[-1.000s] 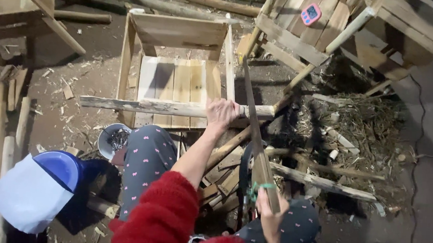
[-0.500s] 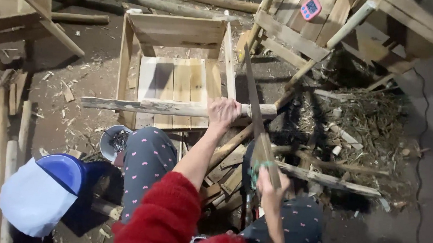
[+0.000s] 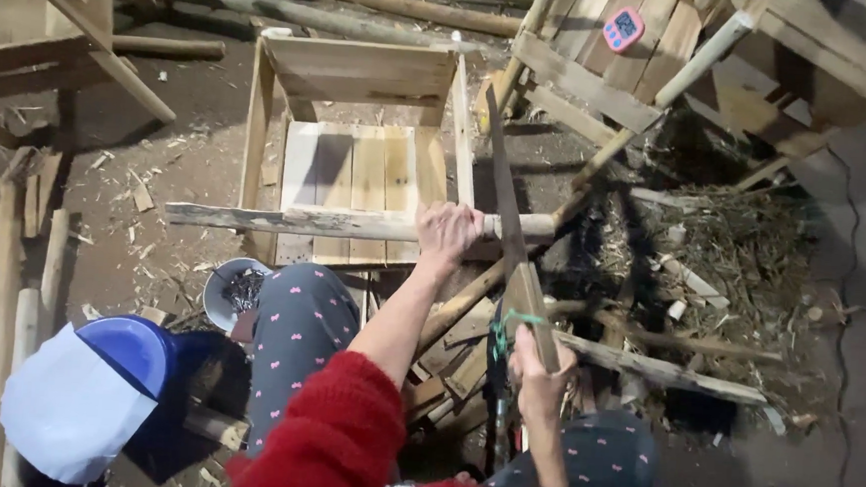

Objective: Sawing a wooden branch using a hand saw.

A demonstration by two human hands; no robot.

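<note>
A rough wooden pole lies crosswise over the front of an open wooden crate. My left hand presses down on the pole near its right end. My right hand grips the wooden handle of a long handsaw, which has green cord wound round the grip. The blade slants up and away and crosses the pole just right of my left hand. My knees in dotted grey trousers sit below the pole, and a red sleeve covers my left arm.
A blue and white cap lies at lower left beside a small bowl of nails. Offcuts and sticks litter the ground at right. Slatted wooden frames lean at top right, with a small pink timer on them.
The saw and my right hand have shifted slightly along the cut between frames. My left hand stays pressed on the pole.
</note>
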